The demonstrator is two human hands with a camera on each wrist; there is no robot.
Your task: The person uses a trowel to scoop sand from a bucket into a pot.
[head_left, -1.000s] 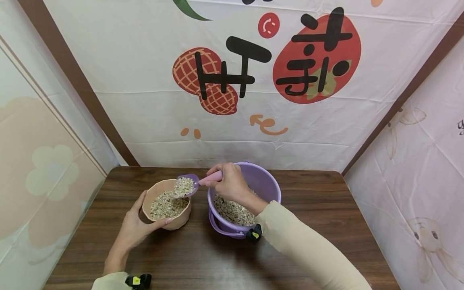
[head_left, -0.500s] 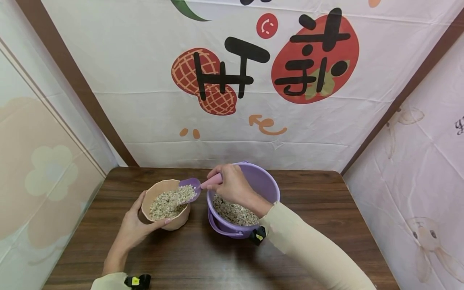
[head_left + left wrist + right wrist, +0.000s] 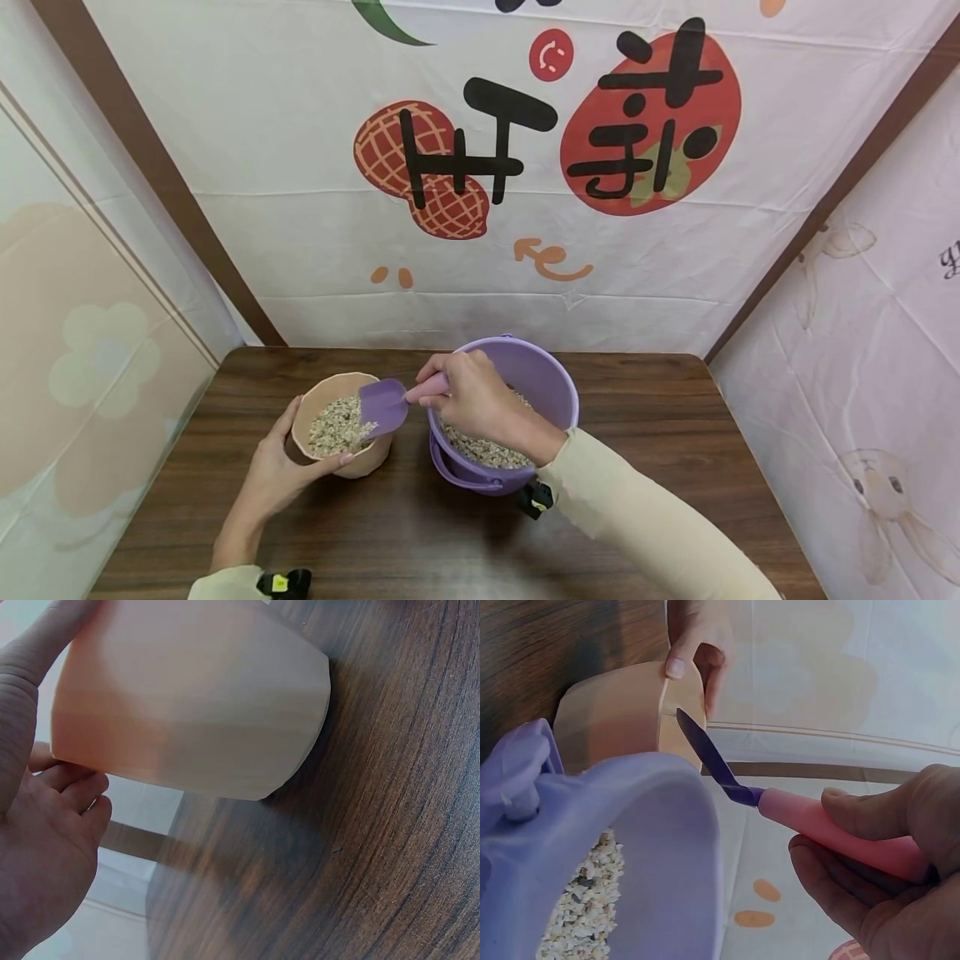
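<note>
My left hand [image 3: 279, 468] holds a peach-coloured faceted bowl [image 3: 369, 463], thumb along the near rim and fingers round the left side; the left wrist view shows its smooth outer wall [image 3: 202, 697]. Pale, speckled grit [image 3: 335, 432] lies inside. My right hand [image 3: 480, 390] grips the pink handle [image 3: 817, 821] of a small shovel [image 3: 384, 407]. The shovel's purple blade is tipped over the bowl's right rim, its back facing up, with some grit at its lower edge. Below my right hand stands a lilac bucket [image 3: 551, 379] holding more grit [image 3: 585, 900].
Both containers stand on a dark wooden table [image 3: 637, 467]. The bucket's handle [image 3: 457, 477] hangs down on its near side. Behind the table rises a printed cloth wall [image 3: 315, 250], with further cloth panels to the left and right.
The shovel has turned over: its blade carried grit a second ago and now shows its bare back. My right hand has rolled and shifted slightly left. My left hand stays on the bowl.
</note>
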